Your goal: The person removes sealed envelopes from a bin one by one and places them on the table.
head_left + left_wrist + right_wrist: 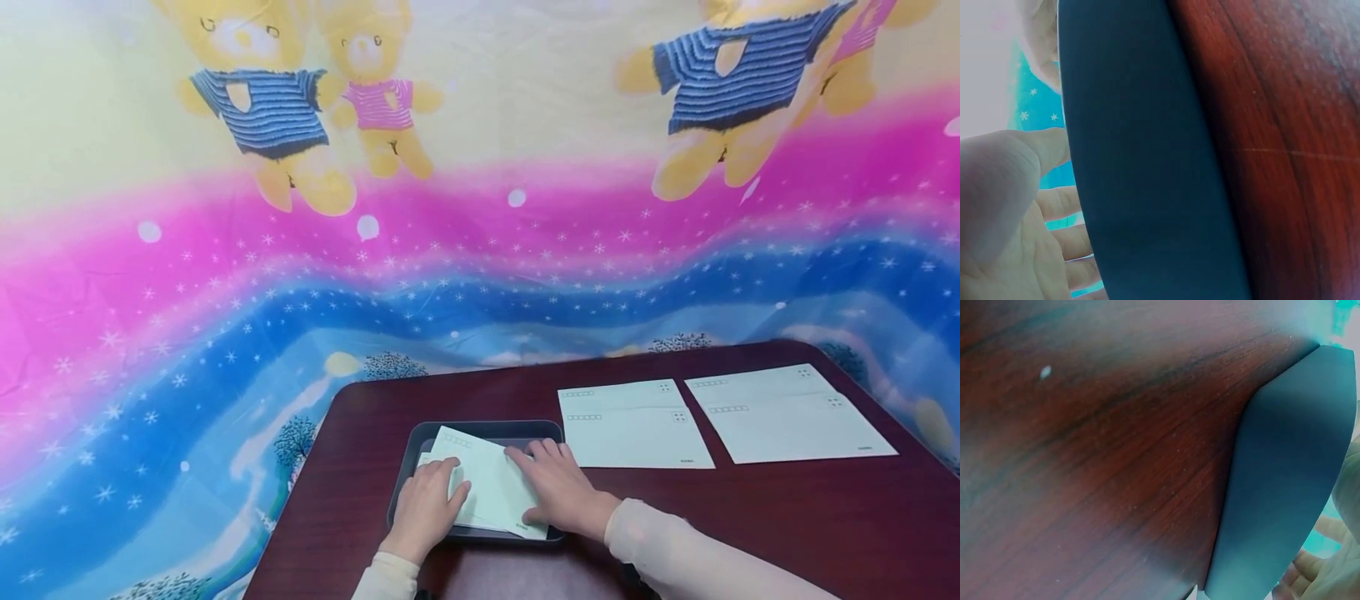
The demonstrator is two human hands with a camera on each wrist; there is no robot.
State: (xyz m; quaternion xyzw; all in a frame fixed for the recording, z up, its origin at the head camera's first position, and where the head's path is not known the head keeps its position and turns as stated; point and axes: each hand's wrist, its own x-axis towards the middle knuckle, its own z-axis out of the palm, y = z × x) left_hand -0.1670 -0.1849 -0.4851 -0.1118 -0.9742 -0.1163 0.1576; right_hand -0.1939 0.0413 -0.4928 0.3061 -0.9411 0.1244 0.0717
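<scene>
A dark grey tray [472, 540] stands near the table's front edge, with pale envelopes in it. The top envelope [487, 483] is turned askew over the others, its lower right corner reaching the tray's front rim. My left hand [427, 504] rests at the left end of the envelopes, thumb and fingers spread. At the right end, my right hand [562, 487] holds the top envelope by its edge, index finger near the upper corner and thumb near the lower one. Both wrist views show mostly the tray's outer wall [1141, 156], with fingers [1060, 203] beyond it.
To the right of the tray lie two overlapped sets of envelopes, one nearer [633, 433] and one farther right [795, 425]. The dark red wooden table [750, 533] has rounded corners. Behind it hangs a printed cloth [480, 275] with bears.
</scene>
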